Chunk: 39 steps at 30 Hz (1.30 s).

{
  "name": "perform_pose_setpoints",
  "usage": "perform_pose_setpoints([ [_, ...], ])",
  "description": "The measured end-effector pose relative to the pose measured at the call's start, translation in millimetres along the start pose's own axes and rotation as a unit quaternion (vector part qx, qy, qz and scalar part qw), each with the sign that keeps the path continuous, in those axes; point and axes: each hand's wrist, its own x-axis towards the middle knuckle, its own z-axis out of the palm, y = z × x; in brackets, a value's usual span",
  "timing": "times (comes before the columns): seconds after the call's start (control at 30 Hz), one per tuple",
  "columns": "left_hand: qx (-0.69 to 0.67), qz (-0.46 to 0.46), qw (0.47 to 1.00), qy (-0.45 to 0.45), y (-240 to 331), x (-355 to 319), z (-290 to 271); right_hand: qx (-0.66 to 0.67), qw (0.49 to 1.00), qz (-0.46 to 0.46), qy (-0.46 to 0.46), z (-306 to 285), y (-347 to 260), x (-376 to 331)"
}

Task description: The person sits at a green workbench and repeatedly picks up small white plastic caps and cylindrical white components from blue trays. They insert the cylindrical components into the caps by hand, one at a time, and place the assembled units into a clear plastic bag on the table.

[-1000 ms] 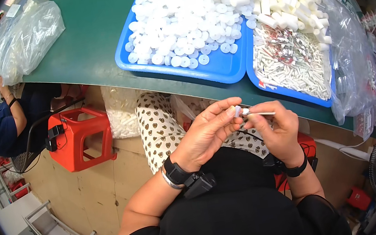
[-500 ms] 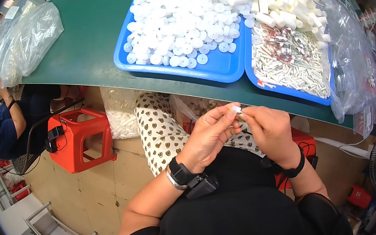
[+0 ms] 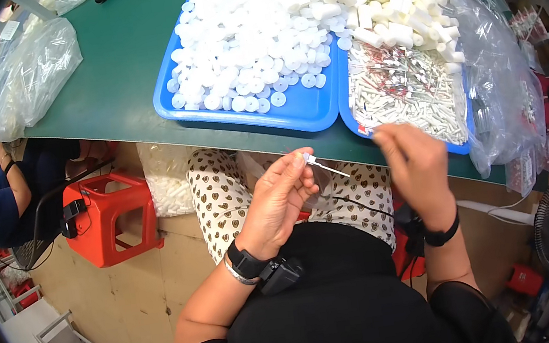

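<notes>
Pinching a thin white stick (image 3: 320, 163) by its capped end, the left hand (image 3: 277, 202) holds it over the lap, near the green table (image 3: 115, 67). It looks light, stiff and easily snapped. The right hand (image 3: 414, 170) is loosely curled, holding nothing visible, beside the blue tray (image 3: 308, 108).

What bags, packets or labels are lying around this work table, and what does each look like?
Clear plastic bags: far left of the green table, bulging, glossy, pale contents.
Clear plastic sheet: right table edge, draped beside the right blue tray, crinkled.
Small paper label: far left corner, white rectangle.
Clear bag: under the table, filled with white pieces.
No screens visible.
</notes>
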Motion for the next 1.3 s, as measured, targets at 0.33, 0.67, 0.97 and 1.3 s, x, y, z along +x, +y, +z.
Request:
perform_pose_setpoints([
  [0.33, 0.066, 0.015, 0.998, -0.007, -0.7, -3.6, 15.5, -0.161, 0.972, -0.028, -0.166, -11.3, 33.7, 33.3],
  [0.67, 0.041, 0.03, 0.999, 0.0, 10.3, -5.9, 17.7, 0.096, 0.99, 0.058, -0.087, -21.6, 24.7, 16.7],
  [0.97, -0.001, 0.049, 0.998, -0.026, 17.9, -4.9, 31.6, 0.206, 0.975, 0.045, -0.071, 0.7, -6.0, -12.2],
  [1.3, 0.078, 0.067, 0.994, -0.021, 6.7, -3.8, 32.3, 0.134, 0.987, -0.08, -0.04, 7.2, -2.6, -9.9],
])
